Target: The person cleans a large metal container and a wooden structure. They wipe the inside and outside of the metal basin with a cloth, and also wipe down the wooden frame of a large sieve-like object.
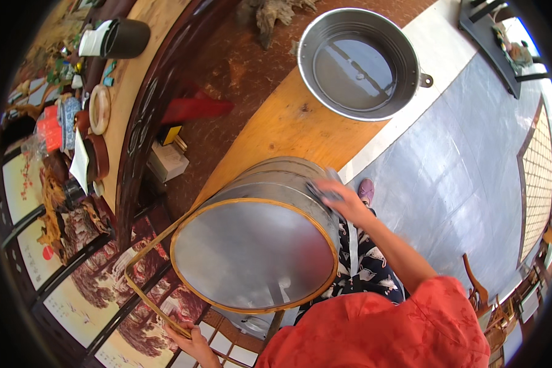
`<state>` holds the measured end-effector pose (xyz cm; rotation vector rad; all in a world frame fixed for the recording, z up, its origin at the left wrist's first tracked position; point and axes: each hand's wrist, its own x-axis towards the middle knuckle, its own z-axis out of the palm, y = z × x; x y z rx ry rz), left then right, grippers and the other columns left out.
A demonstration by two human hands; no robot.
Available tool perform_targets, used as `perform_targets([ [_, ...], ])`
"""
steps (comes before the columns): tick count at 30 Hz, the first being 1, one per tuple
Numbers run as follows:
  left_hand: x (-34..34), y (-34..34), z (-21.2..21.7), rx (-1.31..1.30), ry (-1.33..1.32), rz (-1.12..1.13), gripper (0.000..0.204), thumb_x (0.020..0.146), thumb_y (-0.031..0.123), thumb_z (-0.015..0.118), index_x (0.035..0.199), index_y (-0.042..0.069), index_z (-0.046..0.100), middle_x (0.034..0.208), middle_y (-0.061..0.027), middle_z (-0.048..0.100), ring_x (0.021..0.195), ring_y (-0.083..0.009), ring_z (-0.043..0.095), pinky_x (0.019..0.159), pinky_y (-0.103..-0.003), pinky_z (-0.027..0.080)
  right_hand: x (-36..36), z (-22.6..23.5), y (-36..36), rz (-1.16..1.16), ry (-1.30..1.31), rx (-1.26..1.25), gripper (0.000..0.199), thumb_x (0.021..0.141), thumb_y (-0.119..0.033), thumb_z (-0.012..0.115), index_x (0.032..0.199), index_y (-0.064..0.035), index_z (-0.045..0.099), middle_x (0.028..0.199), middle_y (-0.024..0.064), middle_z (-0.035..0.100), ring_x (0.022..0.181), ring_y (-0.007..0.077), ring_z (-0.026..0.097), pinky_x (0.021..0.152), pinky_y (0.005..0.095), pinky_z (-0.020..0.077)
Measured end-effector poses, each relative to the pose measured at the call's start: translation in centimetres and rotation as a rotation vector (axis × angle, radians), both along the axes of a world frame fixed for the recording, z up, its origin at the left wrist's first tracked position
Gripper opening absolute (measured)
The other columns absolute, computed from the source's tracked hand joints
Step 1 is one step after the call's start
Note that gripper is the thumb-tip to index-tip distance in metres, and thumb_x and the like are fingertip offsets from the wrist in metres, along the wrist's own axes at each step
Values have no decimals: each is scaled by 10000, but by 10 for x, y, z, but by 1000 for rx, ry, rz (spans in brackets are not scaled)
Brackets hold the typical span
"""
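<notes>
A large round metal bucket point(251, 251) lies on its side on a wooden bench point(306, 122), its flat grey end with a brass-coloured rim turned toward me. At the lower left, my left hand point(195, 348) is closed round the bucket's angular brass-coloured handle point(142, 293). Against the upper right of the curved wall, my right hand point(346, 202) presses a small grey cloth point(324, 194); motion blurs it, so its exact kind is hard to make out. Farther along the bench stands a grey metal basin point(306, 46) with shallow water point(356, 70) in it.
To the left runs a long wooden table point(119, 110) with a dark carved edge, bearing a dark cylinder point(129, 38), a pale ring point(99, 109) and ornaments. A white box point(167, 161) sits beneath it. Grey floor point(435, 184) stretches right, with wooden chairs point(494, 331) beyond.
</notes>
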<state>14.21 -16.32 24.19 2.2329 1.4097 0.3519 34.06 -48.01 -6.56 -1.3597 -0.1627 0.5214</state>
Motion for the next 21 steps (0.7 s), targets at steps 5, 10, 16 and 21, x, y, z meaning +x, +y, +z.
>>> perform_targets([
  [5, 39, -26, 8, -33, 37, 135, 631, 726, -13, 490, 1325, 110, 333, 821, -14, 453, 559, -51, 374, 431, -177, 266, -18, 3, 7, -124, 125, -10, 307, 863, -71, 601, 1165, -52, 550, 1271, 106, 526, 1221, 224, 459, 1030, 330, 339],
  [10, 59, -46, 14, -91, -1, 127, 574, 746, -35, 497, 1289, 101, 372, 819, -6, 470, 514, -40, 352, 409, -177, 275, 38, -18, 41, -34, -62, 34, 315, 860, -61, 596, 1170, -41, 544, 1289, 116, 509, 1214, 244, 458, 1024, 316, 342],
  [16, 53, -42, 11, -78, -76, 83, 566, 720, -72, 509, 1253, 81, 396, 809, -20, 464, 480, -59, 363, 388, -186, 288, -52, 60, 6, -281, -45, 71, 303, 823, -31, 617, 1122, -52, 568, 1226, 89, 545, 1175, 253, 477, 1002, 348, 361],
  [21, 63, -30, 15, -142, -112, 44, 562, 704, -106, 531, 1228, 56, 408, 798, -40, 488, 474, -69, 370, 380, -195, 307, 32, 30, 34, -147, -68, 151, 287, 827, -32, 617, 1109, -40, 563, 1202, 103, 555, 1183, 281, 467, 998, 361, 359],
])
